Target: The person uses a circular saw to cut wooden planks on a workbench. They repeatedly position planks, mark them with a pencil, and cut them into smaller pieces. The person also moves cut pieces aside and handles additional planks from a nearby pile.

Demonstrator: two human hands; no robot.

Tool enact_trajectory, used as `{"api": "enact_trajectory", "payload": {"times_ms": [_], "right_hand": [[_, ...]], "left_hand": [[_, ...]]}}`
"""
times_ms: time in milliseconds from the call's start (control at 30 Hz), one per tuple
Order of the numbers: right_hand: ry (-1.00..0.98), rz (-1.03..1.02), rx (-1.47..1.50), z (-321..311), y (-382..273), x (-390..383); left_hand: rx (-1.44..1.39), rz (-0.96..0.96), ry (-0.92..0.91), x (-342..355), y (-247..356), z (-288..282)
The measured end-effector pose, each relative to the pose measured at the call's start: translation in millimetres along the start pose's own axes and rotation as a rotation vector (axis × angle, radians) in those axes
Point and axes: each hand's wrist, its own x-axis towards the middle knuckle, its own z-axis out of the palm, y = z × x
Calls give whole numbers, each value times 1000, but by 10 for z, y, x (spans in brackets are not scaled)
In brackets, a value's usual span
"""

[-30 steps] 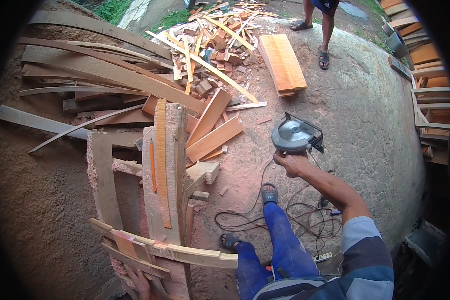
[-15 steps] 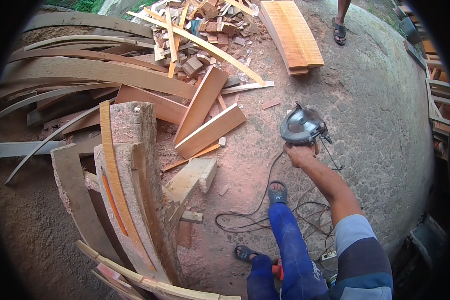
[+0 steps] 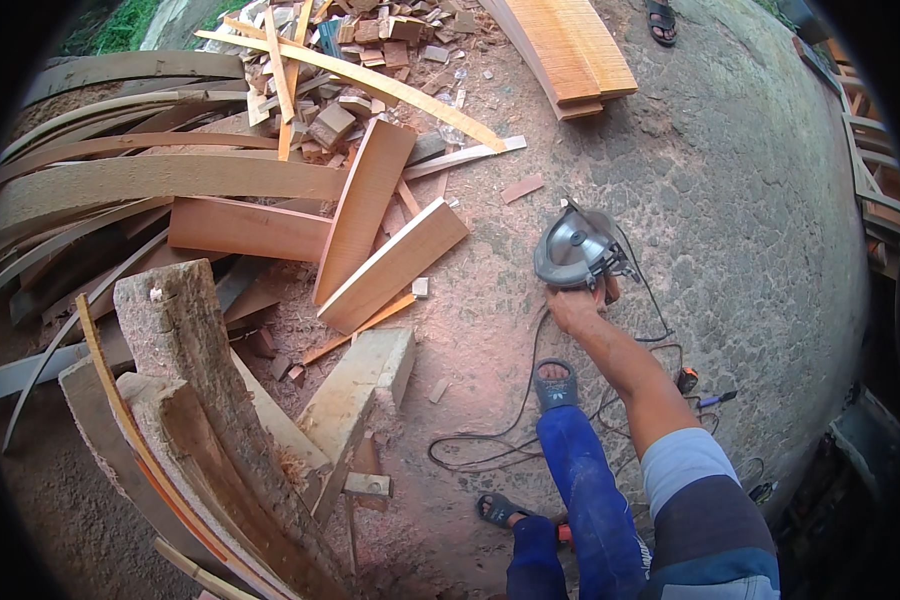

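Note:
My right hand [image 3: 573, 308] is closed around the handle of a circular saw [image 3: 578, 245] with a silver-grey guard, at the end of my outstretched right arm. The saw is at or just above the rough concrete; I cannot tell whether it touches. A dark power cord [image 3: 510, 440] loops over the floor between the saw and my sandalled feet. My left hand is out of sight. At lower left a rough upright timber [image 3: 205, 350] stands with a thin curved strip [image 3: 110, 375] leaning against it.
Reddish planks [image 3: 395, 265] lie crossed left of the saw. Beyond them is a heap of offcuts [image 3: 395, 40] and, farther right, stacked wide boards [image 3: 565, 60]. Curved boards [image 3: 160, 175] pile up at left. A sandal [image 3: 661, 22] shows at the top edge.
The saw and my right hand sit slightly farther left in view, still together. The surroundings have shifted left as the view turned. More small items beside my arm have come into sight.

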Motion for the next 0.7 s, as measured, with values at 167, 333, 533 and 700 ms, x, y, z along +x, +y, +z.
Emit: {"api": "enact_trajectory", "payload": {"times_ms": [167,333,533,700], "right_hand": [[77,62,106,387,1,114],[454,30,-170,869,-98,160],[40,11,-129,1025,-130,231],[-141,-70,-310,830,-325,128]], "left_hand": [[11,7,-11,110,-7,80],[28,11,-10,107,-22,74],[34,8,18,33,-54,21],[30,17,46,-66,-103,-68]]}}
